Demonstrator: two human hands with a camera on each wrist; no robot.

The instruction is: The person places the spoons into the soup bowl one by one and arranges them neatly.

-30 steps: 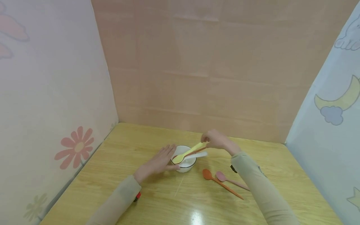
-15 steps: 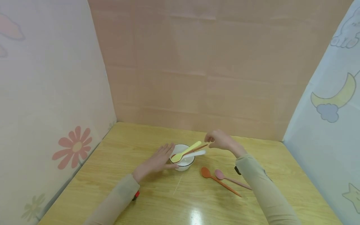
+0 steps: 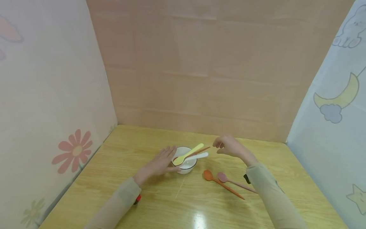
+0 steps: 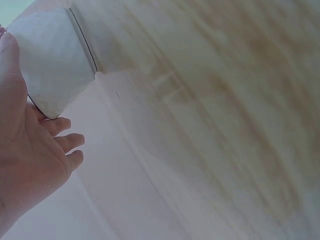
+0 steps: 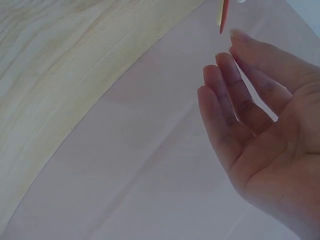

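Observation:
A white bowl with a dark rim stands on the table. Across it lean a yellow spoon, a white spoon and a brown-orange utensil whose lower end is partly hidden by the yellow spoon. My left hand holds the bowl's left side, thumb at the near wall and fingers at the far side; the left wrist view shows the bowl between them. To the right of the handles, my right hand is raised with loosely bent fingers and holds nothing. The right wrist view shows its bare palm.
An orange spoon and a pink spoon lie on the wooden table, right of the bowl and near the right forearm. A pinkish backdrop rises behind the table, with decorated panels on both sides.
My right hand has let go of the yellow spoon's handle, leaving it in the bowl, and moved away to the right. The left hand has stayed at the bowl.

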